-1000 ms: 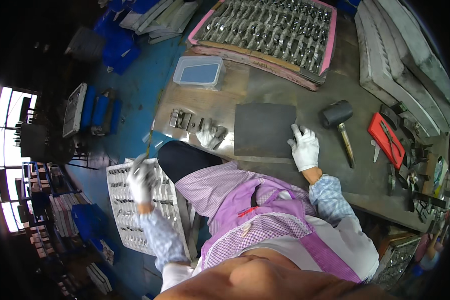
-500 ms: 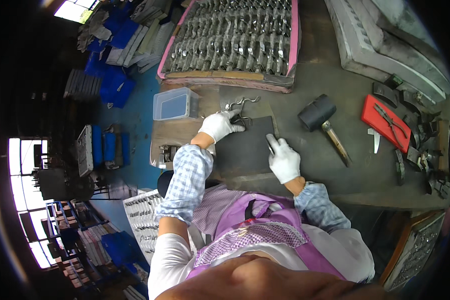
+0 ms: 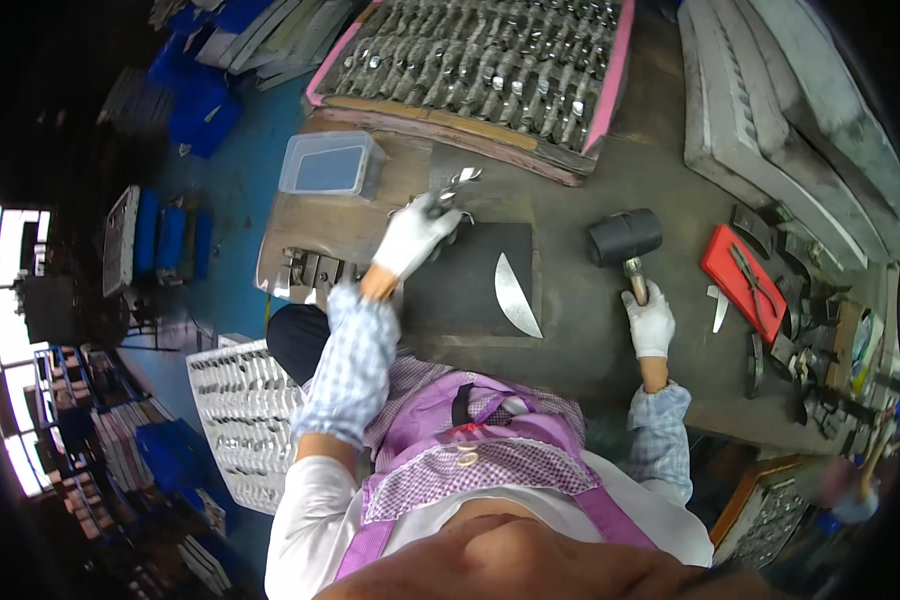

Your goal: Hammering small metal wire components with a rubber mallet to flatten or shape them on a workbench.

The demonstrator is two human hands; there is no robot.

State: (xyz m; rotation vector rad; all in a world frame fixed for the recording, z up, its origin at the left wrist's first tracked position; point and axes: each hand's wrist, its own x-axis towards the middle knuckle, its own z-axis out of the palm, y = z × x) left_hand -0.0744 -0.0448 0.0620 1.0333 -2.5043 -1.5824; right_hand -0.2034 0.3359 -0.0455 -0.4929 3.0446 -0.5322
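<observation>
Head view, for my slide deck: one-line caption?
Gloved left hand holds metal pieces; right hand grips black mallet; curved blade on dark mat.

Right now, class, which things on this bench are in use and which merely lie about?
In use:
left hand gripping scissor-like metal parts
right hand on the mallet
curved blade lying on the dark mat

Lying about:
clear plastic box
red case
pink-edged tray
</observation>
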